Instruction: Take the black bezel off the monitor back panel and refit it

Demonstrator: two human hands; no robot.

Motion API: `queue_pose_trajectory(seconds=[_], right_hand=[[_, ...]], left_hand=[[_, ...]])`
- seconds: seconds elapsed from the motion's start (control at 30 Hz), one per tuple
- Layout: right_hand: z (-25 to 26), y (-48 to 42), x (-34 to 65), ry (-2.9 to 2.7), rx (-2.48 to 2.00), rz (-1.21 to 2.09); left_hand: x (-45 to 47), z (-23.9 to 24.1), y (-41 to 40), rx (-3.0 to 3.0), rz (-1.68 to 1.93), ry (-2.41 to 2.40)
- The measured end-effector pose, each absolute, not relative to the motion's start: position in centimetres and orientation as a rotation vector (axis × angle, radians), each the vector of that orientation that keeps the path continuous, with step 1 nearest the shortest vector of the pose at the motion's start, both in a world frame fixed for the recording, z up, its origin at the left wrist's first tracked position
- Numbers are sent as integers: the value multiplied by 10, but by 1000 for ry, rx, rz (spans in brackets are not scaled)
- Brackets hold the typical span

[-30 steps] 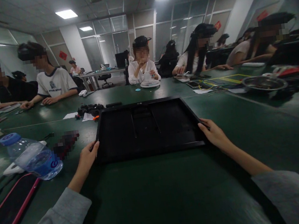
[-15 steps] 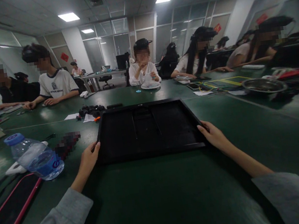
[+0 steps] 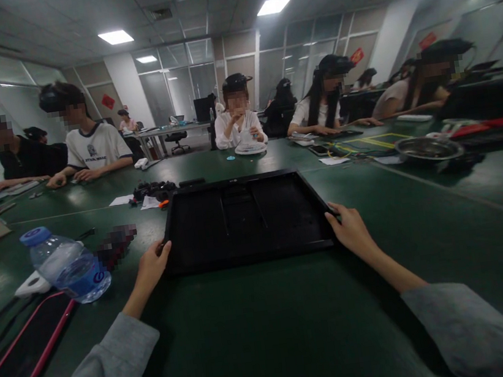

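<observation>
A black rectangular tray-like panel (image 3: 196, 226) with a raised rim lies in front of me on the green table (image 3: 269, 322). Two thin rails run across the middle of its recessed inside. My left hand (image 3: 151, 266) is closed around its left edge, thumb on top near the front corner. At the opposite edge, my right hand (image 3: 352, 232) grips the rim in the same way. The fingertips under both edges are hidden. A water bottle (image 3: 74, 270) with a blue cap leans to the left of my left hand.
Left of me lies a pink-rimmed black pad (image 3: 26, 348) beside a white power strip (image 3: 32, 284). Black cables (image 3: 154, 190) sit beyond the panel. A metal bowl (image 3: 429, 149) stands at the right. Several people sit across the table, one behind a small white fan (image 3: 250, 148).
My view has shifted slightly, so the panel's right side and my right hand appear further left. Both hands keep their hold on the panel.
</observation>
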State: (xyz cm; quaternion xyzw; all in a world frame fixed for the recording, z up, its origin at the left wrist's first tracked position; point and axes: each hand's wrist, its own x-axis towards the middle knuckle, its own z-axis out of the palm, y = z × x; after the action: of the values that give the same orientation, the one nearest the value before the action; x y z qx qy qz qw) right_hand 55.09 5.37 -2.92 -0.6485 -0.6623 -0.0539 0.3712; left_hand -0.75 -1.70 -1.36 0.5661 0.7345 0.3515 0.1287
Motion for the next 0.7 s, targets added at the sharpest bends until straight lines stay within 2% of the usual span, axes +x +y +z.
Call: queue_pose_trajectory(seconds=[0.13,0.23,0.33,0.53,0.7], right_hand=[[-6,31,519,-1661,-1639,-442],[7,19,476,-1745,-1533,-483],[9,17,435,-1881,-1431,-421],[-10,38,415,-2306,-1441,-37],[-17,43,423,-2294,-1417,34]], left_hand=[[14,-2,-24,1882,1092,2379],[53,10,-27,2116,1091,2422],[95,17,-19,2402,996,2225],[121,3,6,2533,462,1927],[114,-4,9,2485,519,1834]])
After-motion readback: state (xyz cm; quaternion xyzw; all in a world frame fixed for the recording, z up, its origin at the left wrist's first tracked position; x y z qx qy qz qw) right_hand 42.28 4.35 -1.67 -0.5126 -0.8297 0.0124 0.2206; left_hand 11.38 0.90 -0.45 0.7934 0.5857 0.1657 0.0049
